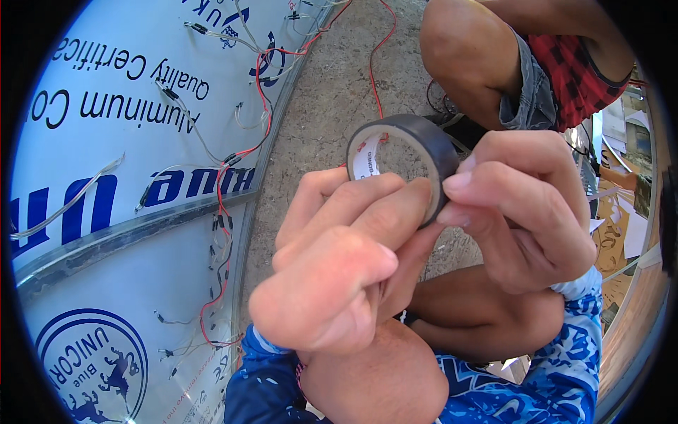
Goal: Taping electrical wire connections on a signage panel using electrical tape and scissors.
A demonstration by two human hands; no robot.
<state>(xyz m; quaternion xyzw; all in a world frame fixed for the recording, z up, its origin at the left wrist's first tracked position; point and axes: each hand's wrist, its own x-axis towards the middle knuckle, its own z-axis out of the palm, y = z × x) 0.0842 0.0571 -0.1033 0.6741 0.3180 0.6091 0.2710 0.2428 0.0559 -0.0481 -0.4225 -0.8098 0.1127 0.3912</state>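
Note:
A roll of black electrical tape (439, 150) is held up in front of me, tilted so that its pale inner core shows. My left hand (346, 247) grips it from the left, with fingertips inside the ring at the lower right. On the opposite side, my right hand (526, 205) pinches the outer edge of the roll between thumb and fingers. Whether a loose end of tape sits in that pinch is too small to make out.
White panels with blue print (106, 141) lie at the left, joined by a metal strip (134, 230). Red and black wires (263, 106) with taped joints run along their edge over the concrete floor (332, 85). Another person's knee (466, 49) is at the upper right, near scattered papers (634, 219).

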